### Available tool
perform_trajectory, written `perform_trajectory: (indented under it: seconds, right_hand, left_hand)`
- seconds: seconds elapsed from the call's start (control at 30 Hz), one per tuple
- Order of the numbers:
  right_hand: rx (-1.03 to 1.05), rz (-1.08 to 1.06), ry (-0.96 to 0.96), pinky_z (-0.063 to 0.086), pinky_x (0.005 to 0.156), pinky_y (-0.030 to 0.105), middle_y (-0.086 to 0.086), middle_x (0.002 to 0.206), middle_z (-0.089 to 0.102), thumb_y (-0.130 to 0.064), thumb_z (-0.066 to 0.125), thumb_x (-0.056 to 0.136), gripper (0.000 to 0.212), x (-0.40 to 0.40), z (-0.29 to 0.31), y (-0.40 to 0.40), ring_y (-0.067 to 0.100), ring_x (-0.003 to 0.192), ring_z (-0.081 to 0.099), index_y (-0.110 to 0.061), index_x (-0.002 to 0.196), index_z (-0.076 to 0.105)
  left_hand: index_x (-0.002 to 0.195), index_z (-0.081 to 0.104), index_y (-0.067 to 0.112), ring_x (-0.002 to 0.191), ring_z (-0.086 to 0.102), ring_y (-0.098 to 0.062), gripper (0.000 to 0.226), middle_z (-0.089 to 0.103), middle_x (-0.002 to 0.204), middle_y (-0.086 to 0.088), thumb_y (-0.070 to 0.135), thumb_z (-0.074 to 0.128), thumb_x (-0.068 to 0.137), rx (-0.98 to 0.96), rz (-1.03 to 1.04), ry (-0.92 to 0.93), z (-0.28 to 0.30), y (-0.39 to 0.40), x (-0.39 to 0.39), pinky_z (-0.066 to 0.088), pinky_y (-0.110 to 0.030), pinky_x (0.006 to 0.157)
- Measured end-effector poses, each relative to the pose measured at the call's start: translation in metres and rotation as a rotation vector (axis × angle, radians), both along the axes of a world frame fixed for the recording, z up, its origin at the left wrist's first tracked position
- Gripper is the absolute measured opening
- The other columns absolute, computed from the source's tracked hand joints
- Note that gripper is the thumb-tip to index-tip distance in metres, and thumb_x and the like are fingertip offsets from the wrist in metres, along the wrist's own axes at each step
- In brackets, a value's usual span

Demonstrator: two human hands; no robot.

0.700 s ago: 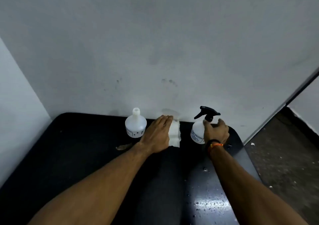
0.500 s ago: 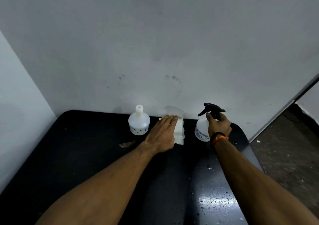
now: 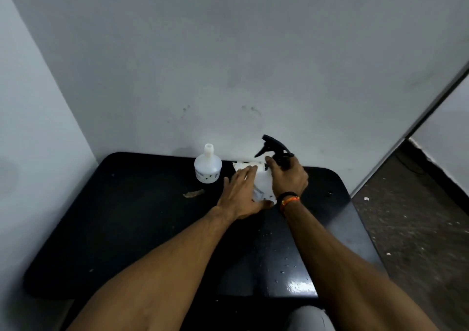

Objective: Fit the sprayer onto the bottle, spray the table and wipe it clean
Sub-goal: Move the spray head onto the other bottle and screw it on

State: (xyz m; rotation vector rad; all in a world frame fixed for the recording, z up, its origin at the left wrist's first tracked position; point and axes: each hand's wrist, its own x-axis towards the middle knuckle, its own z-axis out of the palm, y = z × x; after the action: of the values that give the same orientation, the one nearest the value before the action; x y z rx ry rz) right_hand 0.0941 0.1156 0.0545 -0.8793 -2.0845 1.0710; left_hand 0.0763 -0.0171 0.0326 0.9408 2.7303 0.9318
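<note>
A white bottle [image 3: 262, 185] with a black trigger sprayer [image 3: 275, 150] on top stands at the back middle of the black table [image 3: 127, 216]. My right hand [image 3: 289, 178] grips it at the neck, just under the sprayer. My left hand [image 3: 241, 196] wraps the bottle's left side and base, fingers pointing away from me. A corner of the white cloth [image 3: 239, 165] shows just behind my left fingers; the rest of it is hidden.
A second white bottle [image 3: 208, 169] with an open neck stands to the left by the wall. A small brown scrap [image 3: 194, 193] lies in front of it. Water droplets [image 3: 286, 264] dot the near right of the table. The floor [image 3: 418, 216] drops off on the right.
My right hand has brought the spray bottle left, from the back right corner to the middle. My left hand has come off the flat cloth and onto the bottle's side.
</note>
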Motion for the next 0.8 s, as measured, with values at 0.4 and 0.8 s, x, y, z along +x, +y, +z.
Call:
perform_trajectory:
  seconds: [0.4, 0.8]
  right_hand:
    - [-0.194, 0.152, 0.062, 0.059, 0.084, 0.044, -0.006, 0.084, 0.073, -0.062, 0.082, 0.064, 0.047, 0.061, 0.047, -0.083, 0.018, 0.085, 0.069, -0.022, 0.085, 0.069]
    - [-0.335, 0.270, 0.148, 0.055, 0.074, 0.033, -0.009, 0.076, 0.075, -0.055, 0.082, 0.069, 0.031, 0.066, 0.047, -0.091, 0.007, 0.079, 0.070, -0.025, 0.078, 0.075]
  left_hand:
    - [0.133, 0.047, 0.014, 0.122, 0.053, -0.029, 0.095, 0.049, 0.133, -0.010, 0.050, 0.090, 0.057, 0.141, 0.283, -0.022, 0.019, -0.054, 0.069, 0.054, -0.049, 0.094]
    - [0.111, 0.053, 0.025, 0.094, 0.064, -0.012, 0.080, 0.063, 0.101, 0.011, 0.046, 0.091, 0.044, 0.410, 0.202, -0.310, 0.026, -0.077, 0.070, 0.054, -0.027, 0.070]
